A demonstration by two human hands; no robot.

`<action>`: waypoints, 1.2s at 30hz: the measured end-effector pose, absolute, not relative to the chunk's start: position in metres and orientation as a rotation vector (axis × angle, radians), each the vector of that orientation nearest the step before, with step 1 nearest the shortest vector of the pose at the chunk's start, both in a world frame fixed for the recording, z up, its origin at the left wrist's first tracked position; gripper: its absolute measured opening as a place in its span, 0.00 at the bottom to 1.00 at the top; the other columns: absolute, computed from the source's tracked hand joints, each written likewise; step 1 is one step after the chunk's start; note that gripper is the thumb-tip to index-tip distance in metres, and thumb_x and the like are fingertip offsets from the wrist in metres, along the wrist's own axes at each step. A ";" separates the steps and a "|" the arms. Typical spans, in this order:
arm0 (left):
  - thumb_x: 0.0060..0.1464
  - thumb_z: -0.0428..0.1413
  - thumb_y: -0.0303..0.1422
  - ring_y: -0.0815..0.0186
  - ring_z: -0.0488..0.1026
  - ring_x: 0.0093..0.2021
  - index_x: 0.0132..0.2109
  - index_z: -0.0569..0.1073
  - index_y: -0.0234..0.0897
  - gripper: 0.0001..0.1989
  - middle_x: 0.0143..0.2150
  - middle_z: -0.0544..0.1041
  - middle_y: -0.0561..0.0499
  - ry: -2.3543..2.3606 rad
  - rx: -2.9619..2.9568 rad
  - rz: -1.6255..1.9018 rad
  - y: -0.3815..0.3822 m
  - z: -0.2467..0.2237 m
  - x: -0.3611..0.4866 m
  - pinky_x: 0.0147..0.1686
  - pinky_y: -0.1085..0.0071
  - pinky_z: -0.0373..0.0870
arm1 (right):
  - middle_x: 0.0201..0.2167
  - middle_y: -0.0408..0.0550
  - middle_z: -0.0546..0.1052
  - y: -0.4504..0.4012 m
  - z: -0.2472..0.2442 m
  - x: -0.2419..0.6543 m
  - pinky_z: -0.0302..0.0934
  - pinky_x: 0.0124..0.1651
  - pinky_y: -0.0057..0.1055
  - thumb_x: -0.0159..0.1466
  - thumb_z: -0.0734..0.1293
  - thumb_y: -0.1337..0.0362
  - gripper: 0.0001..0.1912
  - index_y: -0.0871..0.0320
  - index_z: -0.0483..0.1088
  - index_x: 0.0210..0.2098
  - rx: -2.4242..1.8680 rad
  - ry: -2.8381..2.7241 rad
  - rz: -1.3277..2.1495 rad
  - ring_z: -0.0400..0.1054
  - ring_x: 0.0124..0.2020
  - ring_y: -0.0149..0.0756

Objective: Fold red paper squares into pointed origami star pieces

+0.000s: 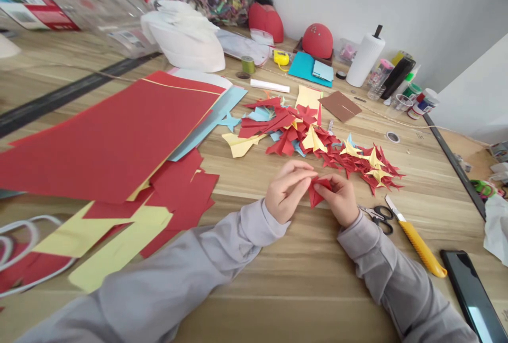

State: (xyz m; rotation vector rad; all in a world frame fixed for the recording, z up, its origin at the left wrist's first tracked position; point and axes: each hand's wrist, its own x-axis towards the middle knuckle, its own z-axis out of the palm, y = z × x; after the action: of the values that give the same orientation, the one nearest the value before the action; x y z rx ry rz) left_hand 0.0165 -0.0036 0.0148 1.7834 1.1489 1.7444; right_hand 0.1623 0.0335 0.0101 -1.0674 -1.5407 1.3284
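Between my two hands is a small folded piece of red paper [316, 197], held just above the wooden table. My right hand [342, 198] pinches it with the thumb laid across its front. My left hand [289, 190] has its fingers closed together at the paper's upper left edge. Just beyond my hands lies a heap of folded paper shapes [286, 134], mostly red with some yellow and blue. Black-handled scissors [379, 217] rest beside my right wrist, and a yellow utility knife [418, 242] lies to their right.
Large red sheets [119, 136] and yellow strips [119, 247] cover the left side. A phone [474, 295] lies at the lower right. Along the back stand a white tissue pack [184, 41], a yellow tape measure [281, 57], a white bottle [365, 61] and several small jars.
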 end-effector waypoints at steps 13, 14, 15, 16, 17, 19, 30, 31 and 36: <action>0.51 0.54 0.24 0.65 0.72 0.39 0.32 0.75 0.33 0.05 0.36 0.73 0.45 1.154 1.755 1.641 0.003 0.011 0.019 0.40 0.68 0.70 | 0.21 0.43 0.74 0.031 0.007 0.163 0.61 0.26 0.27 0.54 0.68 0.60 0.08 0.59 0.70 0.27 -1.010 -1.632 1.392 0.66 0.23 0.30; 0.51 0.54 0.24 0.65 0.71 0.39 0.33 0.75 0.33 0.05 0.36 0.73 0.45 1.147 1.765 1.654 0.003 0.011 0.019 0.40 0.68 0.70 | 0.21 0.43 0.73 0.032 0.005 0.163 0.61 0.26 0.27 0.55 0.68 0.60 0.08 0.59 0.70 0.27 -1.009 -1.657 1.382 0.66 0.23 0.30; 0.51 0.54 0.24 0.65 0.71 0.39 0.33 0.75 0.34 0.05 0.37 0.73 0.45 1.142 1.776 1.666 0.002 0.011 0.019 0.40 0.68 0.70 | 0.20 0.42 0.73 0.032 0.004 0.164 0.60 0.26 0.27 0.55 0.67 0.60 0.08 0.59 0.70 0.28 -1.010 -1.677 1.367 0.65 0.23 0.30; 0.51 0.54 0.24 0.65 0.71 0.40 0.33 0.75 0.34 0.05 0.37 0.72 0.45 1.138 1.789 1.676 0.002 0.011 0.019 0.40 0.68 0.70 | 0.20 0.42 0.73 0.032 0.002 0.164 0.60 0.26 0.27 0.55 0.67 0.60 0.08 0.59 0.70 0.28 -1.014 -1.693 1.350 0.65 0.23 0.30; 0.51 0.54 0.24 0.65 0.71 0.40 0.34 0.75 0.34 0.06 0.38 0.72 0.45 1.136 1.802 1.683 0.001 0.011 0.020 0.40 0.68 0.70 | 0.20 0.42 0.72 0.033 0.001 0.165 0.60 0.26 0.27 0.55 0.67 0.60 0.08 0.59 0.70 0.28 -1.020 -1.706 1.335 0.65 0.23 0.30; 0.51 0.54 0.24 0.66 0.71 0.39 0.34 0.76 0.35 0.06 0.38 0.72 0.45 1.137 1.820 1.690 0.001 0.011 0.020 0.39 0.68 0.71 | 0.21 0.43 0.73 0.033 0.001 0.165 0.61 0.27 0.28 0.55 0.67 0.60 0.08 0.59 0.70 0.27 -1.033 -1.729 1.315 0.66 0.23 0.30; 0.50 0.54 0.22 0.66 0.71 0.38 0.34 0.75 0.35 0.07 0.39 0.72 0.45 1.100 1.869 1.721 -0.001 0.012 0.021 0.39 0.68 0.71 | 0.21 0.43 0.73 0.031 0.007 0.163 0.60 0.26 0.27 0.54 0.66 0.64 0.04 0.58 0.70 0.28 -1.013 -1.737 1.295 0.65 0.22 0.30; 0.50 0.54 0.23 0.66 0.71 0.39 0.35 0.75 0.35 0.07 0.39 0.72 0.45 1.104 1.870 1.716 -0.001 0.012 0.021 0.39 0.68 0.71 | 0.21 0.43 0.73 0.031 0.006 0.163 0.60 0.26 0.27 0.54 0.66 0.63 0.05 0.58 0.70 0.28 -1.012 -1.734 1.299 0.65 0.22 0.30; 0.52 0.54 0.24 0.65 0.71 0.40 0.36 0.75 0.35 0.06 0.38 0.72 0.45 1.135 1.866 1.688 -0.001 0.011 0.021 0.39 0.67 0.70 | 0.22 0.43 0.73 0.032 0.005 0.164 0.60 0.26 0.27 0.55 0.66 0.62 0.07 0.59 0.70 0.29 -1.028 -1.767 1.308 0.64 0.22 0.29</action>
State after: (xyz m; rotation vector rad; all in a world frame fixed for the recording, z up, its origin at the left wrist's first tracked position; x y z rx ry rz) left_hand 0.0207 -0.0006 0.0110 1.8656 1.1347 1.6881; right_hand 0.1643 0.0318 0.0045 -1.0276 -1.7666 1.3079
